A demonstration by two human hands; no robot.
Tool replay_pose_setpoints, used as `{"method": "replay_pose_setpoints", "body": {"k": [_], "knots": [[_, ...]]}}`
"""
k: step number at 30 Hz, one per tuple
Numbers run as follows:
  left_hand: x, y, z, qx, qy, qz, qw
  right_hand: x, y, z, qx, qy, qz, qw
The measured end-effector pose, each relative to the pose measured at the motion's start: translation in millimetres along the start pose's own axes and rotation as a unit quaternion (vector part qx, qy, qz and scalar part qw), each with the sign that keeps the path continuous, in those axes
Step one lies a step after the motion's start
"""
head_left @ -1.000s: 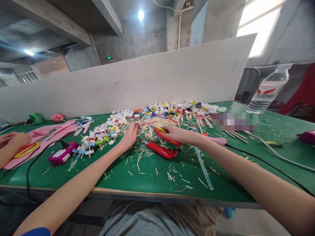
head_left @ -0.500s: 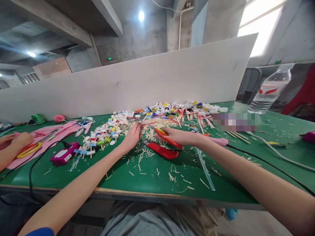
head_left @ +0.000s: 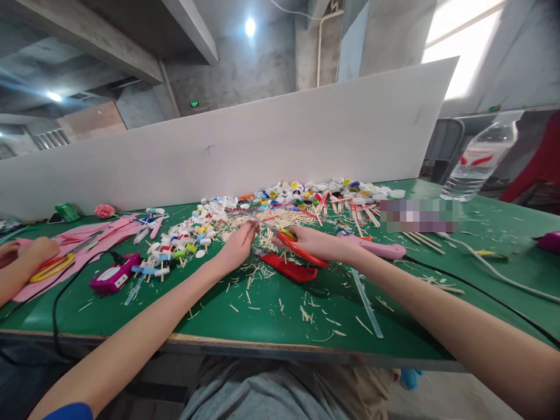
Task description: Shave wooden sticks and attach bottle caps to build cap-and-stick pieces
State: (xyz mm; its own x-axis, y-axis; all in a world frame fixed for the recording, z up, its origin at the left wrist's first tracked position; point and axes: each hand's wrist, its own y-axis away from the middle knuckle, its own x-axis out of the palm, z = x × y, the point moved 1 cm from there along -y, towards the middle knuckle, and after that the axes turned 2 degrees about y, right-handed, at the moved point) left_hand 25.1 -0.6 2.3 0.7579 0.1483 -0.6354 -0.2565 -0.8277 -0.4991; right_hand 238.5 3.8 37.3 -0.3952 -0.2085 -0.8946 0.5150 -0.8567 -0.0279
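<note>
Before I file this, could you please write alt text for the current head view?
The right hand grips orange-and-yellow scissors near the left hand, above a green table scattered with wood slivers; whatever the left holds is unclear. A red utility knife lies nearer the camera, with colourful plastic caps heaped beyond, before a white board.

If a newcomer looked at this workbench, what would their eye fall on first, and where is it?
Probably the spread of colourful caps along the back of the green table, before the white board. Next, the scissors with red and yellow handles in the right hand, and the red utility knife lying just below them in view, among pale shavings.
</note>
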Motion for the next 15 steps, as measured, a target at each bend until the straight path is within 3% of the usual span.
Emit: {"method": "replay_pose_setpoints", "body": {"k": [5, 15], "knots": [[0.4, 0.8, -2.0, 0.016, -0.024, -0.003, 1.000, 5.0, -2.5, 4.6, 0.031, 0.057, -0.069, 0.996], [0.2, 3.1, -17.2, -0.010, -0.094, -0.101, 0.990, 2.7, 1.2, 14.4, 0.015, 0.078, -0.100, 0.992]]}}
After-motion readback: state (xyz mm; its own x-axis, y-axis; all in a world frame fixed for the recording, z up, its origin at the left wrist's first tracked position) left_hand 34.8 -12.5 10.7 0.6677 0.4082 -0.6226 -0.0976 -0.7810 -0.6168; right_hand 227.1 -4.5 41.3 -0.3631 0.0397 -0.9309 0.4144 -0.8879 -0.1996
